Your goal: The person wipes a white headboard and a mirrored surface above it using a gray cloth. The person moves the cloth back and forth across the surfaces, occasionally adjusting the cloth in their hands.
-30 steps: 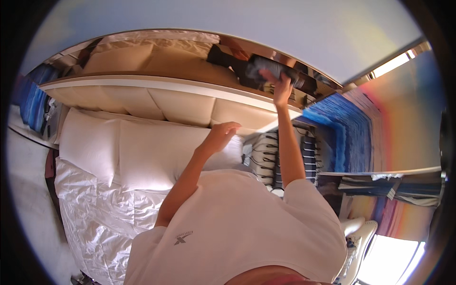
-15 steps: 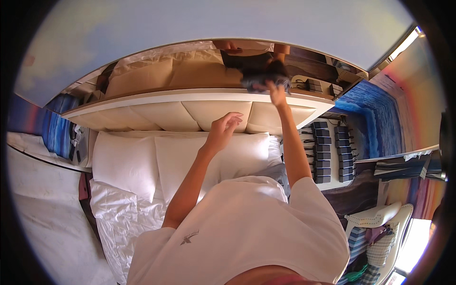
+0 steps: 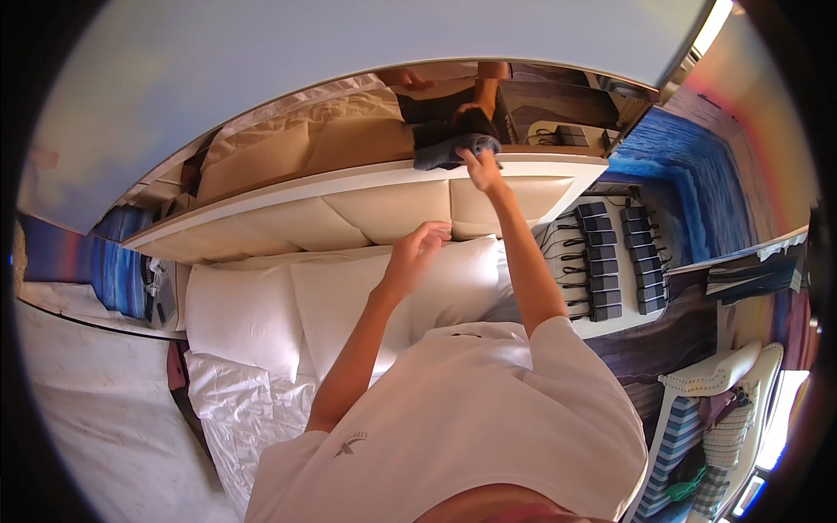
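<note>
One cream, padded, tufted headboard (image 3: 392, 207), topped by one long, narrow white ledge (image 3: 549, 166). One dark grey, bunched fabric cloth (image 3: 438, 156), on the ledge, grasped in the fingers of your right hand (image 3: 481, 169). Your left hand (image 3: 415, 256): seemingly empty, fingers loosely bent. Apparent step: wiping the ledge. Next stroke likely calls for even pressure lengthwise.

Probable dark cloth (image 3: 440, 153) in right hand (image 3: 483, 167)
</note>
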A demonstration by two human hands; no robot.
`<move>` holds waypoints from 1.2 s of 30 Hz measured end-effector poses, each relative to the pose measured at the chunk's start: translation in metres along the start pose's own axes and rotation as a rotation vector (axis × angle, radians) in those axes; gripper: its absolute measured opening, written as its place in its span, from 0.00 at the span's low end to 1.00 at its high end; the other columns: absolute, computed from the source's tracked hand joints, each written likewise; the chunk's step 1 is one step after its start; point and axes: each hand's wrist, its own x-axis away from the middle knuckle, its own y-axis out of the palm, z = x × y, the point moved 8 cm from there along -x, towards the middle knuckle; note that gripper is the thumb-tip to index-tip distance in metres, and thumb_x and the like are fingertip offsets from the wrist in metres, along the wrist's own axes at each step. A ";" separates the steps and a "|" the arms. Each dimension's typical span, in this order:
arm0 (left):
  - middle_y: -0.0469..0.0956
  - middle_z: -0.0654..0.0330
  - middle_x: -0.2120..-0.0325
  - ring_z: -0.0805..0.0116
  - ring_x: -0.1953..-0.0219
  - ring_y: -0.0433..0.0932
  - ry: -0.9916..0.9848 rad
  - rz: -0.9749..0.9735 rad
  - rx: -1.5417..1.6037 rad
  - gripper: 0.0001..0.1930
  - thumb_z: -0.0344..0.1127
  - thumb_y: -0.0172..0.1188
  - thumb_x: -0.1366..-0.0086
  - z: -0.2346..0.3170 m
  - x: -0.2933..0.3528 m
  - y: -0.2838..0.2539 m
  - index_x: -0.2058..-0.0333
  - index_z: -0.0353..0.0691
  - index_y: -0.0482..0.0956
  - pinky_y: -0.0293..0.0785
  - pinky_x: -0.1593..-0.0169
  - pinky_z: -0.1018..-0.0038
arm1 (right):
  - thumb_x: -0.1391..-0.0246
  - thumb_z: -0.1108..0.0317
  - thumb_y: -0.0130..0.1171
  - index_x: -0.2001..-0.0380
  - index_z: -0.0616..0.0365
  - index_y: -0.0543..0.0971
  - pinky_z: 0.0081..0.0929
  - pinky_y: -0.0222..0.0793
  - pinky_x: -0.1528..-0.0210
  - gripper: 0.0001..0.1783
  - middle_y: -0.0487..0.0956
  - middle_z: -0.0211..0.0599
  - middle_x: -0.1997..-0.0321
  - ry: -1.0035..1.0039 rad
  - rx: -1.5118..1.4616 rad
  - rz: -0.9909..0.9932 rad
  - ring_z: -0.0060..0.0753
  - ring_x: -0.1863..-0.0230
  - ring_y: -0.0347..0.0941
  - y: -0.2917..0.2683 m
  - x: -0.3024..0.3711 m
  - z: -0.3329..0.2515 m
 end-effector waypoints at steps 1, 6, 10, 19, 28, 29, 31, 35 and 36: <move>0.78 0.57 0.63 0.70 0.59 0.76 0.045 -0.001 -0.061 0.13 0.33 0.46 0.32 0.003 -0.003 0.012 0.52 0.37 0.72 0.70 0.52 0.74 | 0.46 0.66 0.52 0.64 0.63 0.73 0.32 0.68 0.64 0.11 0.73 0.40 0.71 -0.012 -0.034 0.047 0.34 0.67 0.70 -0.030 -0.007 -0.005; 0.78 0.57 0.64 0.71 0.58 0.75 0.002 0.068 0.077 0.12 0.30 0.46 0.32 -0.009 -0.025 0.079 0.53 0.37 0.72 0.70 0.52 0.74 | 0.41 0.59 0.34 0.61 0.75 0.67 0.35 0.68 0.46 0.24 0.79 0.63 0.64 -0.048 -0.477 0.206 0.49 0.58 0.78 -0.188 -0.034 -0.100; 0.78 0.57 0.62 0.69 0.58 0.77 0.024 0.000 0.121 0.12 0.29 0.47 0.34 0.016 -0.049 0.158 0.53 0.37 0.73 0.71 0.52 0.73 | 0.40 0.57 0.35 0.58 0.75 0.69 0.38 0.69 0.47 0.26 0.78 0.59 0.59 0.159 -0.393 0.201 0.46 0.58 0.77 -0.257 -0.006 -0.024; 0.79 0.57 0.63 0.68 0.59 0.77 -0.094 0.022 0.062 0.12 0.31 0.47 0.33 0.040 -0.062 0.195 0.52 0.37 0.72 0.71 0.53 0.74 | 0.40 0.60 0.42 0.56 0.73 0.67 0.41 0.73 0.52 0.22 0.76 0.53 0.61 0.089 -0.584 0.285 0.52 0.58 0.77 -0.336 -0.007 -0.020; 0.78 0.60 0.59 0.71 0.56 0.75 -0.104 0.058 0.019 0.11 0.31 0.48 0.33 -0.002 -0.041 0.152 0.55 0.37 0.74 0.70 0.52 0.73 | 0.43 0.70 0.46 0.52 0.66 0.68 0.38 0.78 0.61 0.17 0.73 0.41 0.57 0.147 -0.422 0.279 0.40 0.57 0.73 -0.259 0.019 0.058; 0.78 0.59 0.59 0.69 0.57 0.75 -0.096 0.076 0.028 0.11 0.32 0.48 0.33 0.000 -0.037 0.142 0.55 0.37 0.74 0.70 0.52 0.72 | 0.44 0.71 0.47 0.51 0.65 0.68 0.37 0.79 0.63 0.17 0.71 0.38 0.57 0.119 -0.474 0.219 0.39 0.56 0.72 -0.240 0.006 0.023; 0.78 0.58 0.59 0.65 0.58 0.76 -0.078 0.087 0.043 0.12 0.33 0.48 0.34 0.009 -0.032 0.123 0.56 0.38 0.76 0.70 0.52 0.70 | 0.42 0.68 0.45 0.58 0.70 0.69 0.35 0.78 0.62 0.15 0.77 0.44 0.63 0.116 -0.341 0.057 0.40 0.65 0.76 -0.208 -0.025 -0.026; 0.77 0.61 0.57 0.71 0.57 0.74 -0.055 0.072 -0.013 0.11 0.33 0.49 0.33 0.018 -0.023 0.070 0.55 0.38 0.75 0.70 0.52 0.73 | 0.39 0.63 0.44 0.75 0.76 0.72 0.23 0.74 0.66 0.22 0.81 0.47 0.75 0.053 -0.635 0.123 0.30 0.74 0.76 -0.126 -0.043 -0.093; 0.77 0.61 0.57 0.71 0.57 0.74 -0.045 0.070 -0.015 0.11 0.33 0.49 0.33 0.011 -0.020 0.057 0.55 0.38 0.75 0.70 0.52 0.73 | 0.38 0.60 0.45 0.80 0.71 0.73 0.23 0.71 0.68 0.24 0.81 0.43 0.78 -0.027 -0.522 0.125 0.27 0.72 0.77 -0.098 -0.042 -0.086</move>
